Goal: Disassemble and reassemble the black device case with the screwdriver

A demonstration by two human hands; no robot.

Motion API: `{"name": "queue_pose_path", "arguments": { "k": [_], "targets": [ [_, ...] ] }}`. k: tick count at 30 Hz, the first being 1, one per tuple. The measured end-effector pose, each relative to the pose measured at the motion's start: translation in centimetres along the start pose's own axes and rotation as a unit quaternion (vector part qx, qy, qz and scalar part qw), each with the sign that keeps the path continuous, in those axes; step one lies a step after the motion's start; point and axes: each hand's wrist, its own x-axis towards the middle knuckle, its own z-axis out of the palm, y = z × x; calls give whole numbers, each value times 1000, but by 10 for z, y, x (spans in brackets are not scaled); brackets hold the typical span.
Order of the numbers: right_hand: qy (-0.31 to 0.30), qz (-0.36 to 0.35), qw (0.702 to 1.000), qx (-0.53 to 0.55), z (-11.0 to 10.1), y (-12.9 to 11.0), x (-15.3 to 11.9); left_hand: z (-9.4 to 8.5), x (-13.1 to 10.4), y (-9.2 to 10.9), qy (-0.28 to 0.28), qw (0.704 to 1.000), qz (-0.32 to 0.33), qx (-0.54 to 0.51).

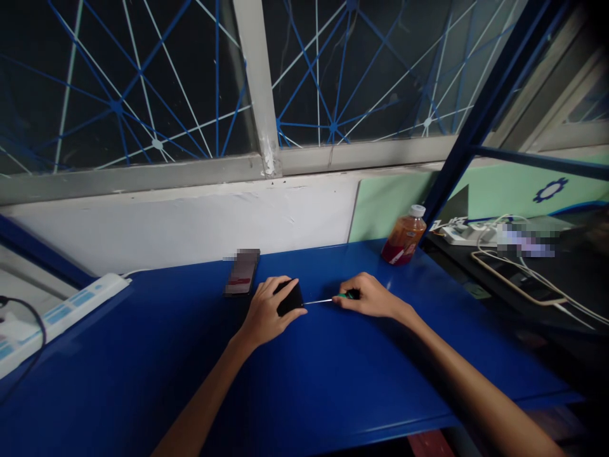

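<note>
My left hand (271,311) grips a small black box-like object (291,299) on the blue table (333,374), its fingers over the top and the thumb along the near side. In my right hand (368,295) is a screwdriver (346,295) with a green and black handle, held nearly level. Its thin metal shaft points left, and the tip meets the right end of the black object. Whether the tip sits in a screw is too small to tell.
A dark phone (242,273) lies behind my left hand. An orange-red drink bottle (405,236) stands at the back right. White power strip (71,314) at left; at right, a black table holds another phone (516,278) and cables. Windows rise behind.
</note>
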Motion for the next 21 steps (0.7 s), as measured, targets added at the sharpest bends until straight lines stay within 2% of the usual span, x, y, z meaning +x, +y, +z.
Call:
{"name": "queue_pose_path", "arguments": {
  "k": [21],
  "targets": [
    [10, 1, 999, -36, -6, -5, -2, -1, 0, 3, -1, 1000, 0, -4]
  ]
}}
